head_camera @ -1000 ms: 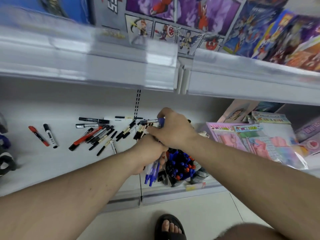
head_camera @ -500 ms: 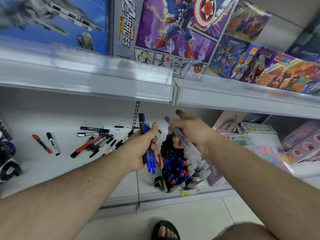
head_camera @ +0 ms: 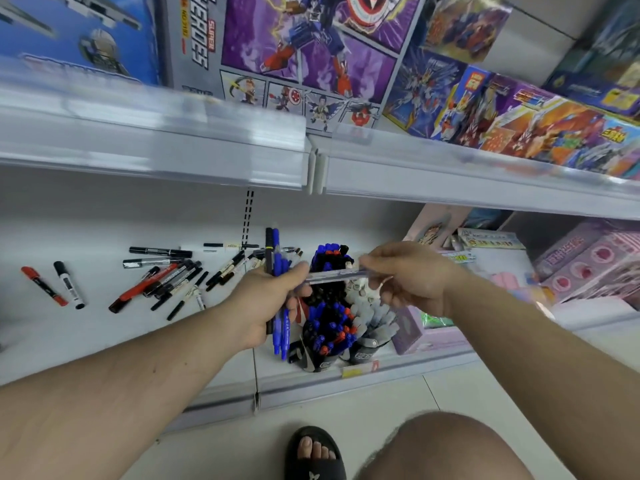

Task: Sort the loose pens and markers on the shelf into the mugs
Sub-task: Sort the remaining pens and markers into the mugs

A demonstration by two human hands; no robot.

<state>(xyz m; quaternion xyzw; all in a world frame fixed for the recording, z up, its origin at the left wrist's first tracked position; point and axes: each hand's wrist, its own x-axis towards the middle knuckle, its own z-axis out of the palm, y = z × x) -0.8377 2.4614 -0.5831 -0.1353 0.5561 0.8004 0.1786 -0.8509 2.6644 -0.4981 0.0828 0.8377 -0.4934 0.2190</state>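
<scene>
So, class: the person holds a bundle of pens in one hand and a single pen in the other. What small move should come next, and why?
Probably lower the clear pen, pinched by the right hand, into the mugs below; the left hand already grips blue pens.

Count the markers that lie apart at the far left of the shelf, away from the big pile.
2: a red marker furthest left and a black-capped white marker just to its right, side by side, not touching. None seems hidden there.

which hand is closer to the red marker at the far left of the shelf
Left. The left hand, gripping blue pens, is right of the red marker; the right hand is farther right.
</scene>
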